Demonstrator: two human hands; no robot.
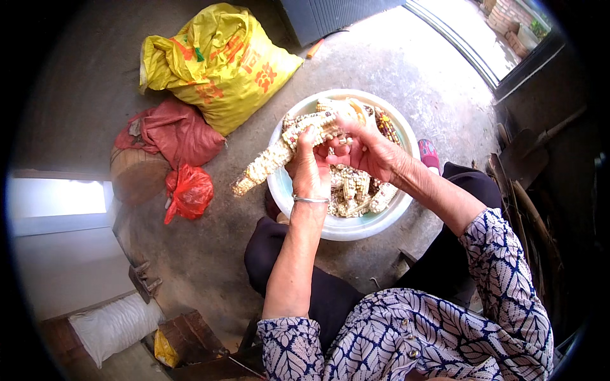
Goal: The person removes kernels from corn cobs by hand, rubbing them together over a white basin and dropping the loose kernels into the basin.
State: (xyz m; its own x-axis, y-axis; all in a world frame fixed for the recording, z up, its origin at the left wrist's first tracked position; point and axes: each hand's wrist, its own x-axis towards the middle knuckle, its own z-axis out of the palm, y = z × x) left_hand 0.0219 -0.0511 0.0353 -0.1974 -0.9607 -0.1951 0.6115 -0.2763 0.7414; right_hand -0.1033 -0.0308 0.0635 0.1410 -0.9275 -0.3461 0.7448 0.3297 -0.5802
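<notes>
A partly shelled corn cob [281,155] slants across the left side of a white plastic basin [290,209]. Its lower-left end is bare of kernels and sticks out past the rim. My left hand [306,164], with a metal bangle at the wrist, grips the cob around its middle. At the cob's upper end, my right hand [376,150] has its thumb against the kernels and its fingers curled below. Loose pale kernels [347,141] show at the right fingers. Under my hands the basin holds several corn cobs [350,185], pale and dark-kernelled, and loose kernels.
A full yellow woven sack [257,85] lies on the concrete floor beyond the basin. Nearer are a red woven sack [183,135], a wood block [136,176] and a red plastic bag [190,190]. An orange-handled tool [314,49] lies near the doorway. A shovel [524,155] stands right.
</notes>
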